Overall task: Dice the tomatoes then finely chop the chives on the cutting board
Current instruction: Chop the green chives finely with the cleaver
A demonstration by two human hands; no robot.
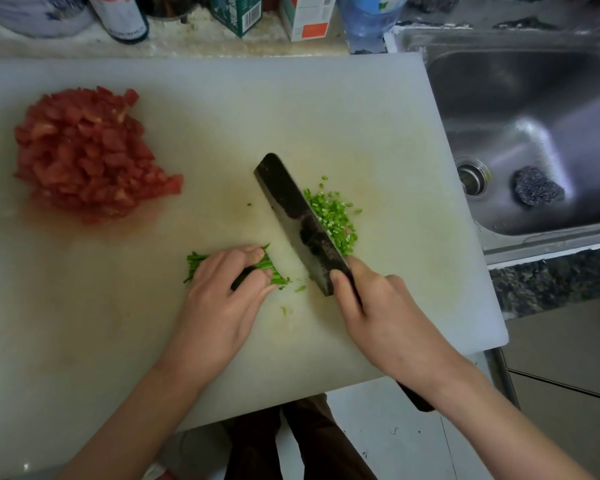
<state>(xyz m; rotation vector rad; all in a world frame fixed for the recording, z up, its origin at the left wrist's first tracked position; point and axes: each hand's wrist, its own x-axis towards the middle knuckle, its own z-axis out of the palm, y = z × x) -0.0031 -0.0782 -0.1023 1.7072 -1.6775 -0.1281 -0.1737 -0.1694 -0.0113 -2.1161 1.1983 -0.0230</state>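
A heap of diced red tomato (pixel 87 154) lies at the left of the white cutting board (pixel 222 109). My left hand (pixel 222 299) grips a bundle of green chives (pixel 271 268) near the board's middle, fingers curled over the stalks. My right hand (pixel 378 310) grips the handle of a dark cleaver (pixel 298 220), whose blade stands a little to the right of the bundle's cut end. A pile of finely chopped chives (pixel 336 216) lies against the blade's right side. A few green bits are scattered near the bundle's end.
A steel sink (pixel 534 109) with a drain and a dark scouring pad (pixel 537 190) lies right of the board. Bottles and cartons (pixel 236 12) line the counter behind the board. Dark stone counter edge shows at lower right.
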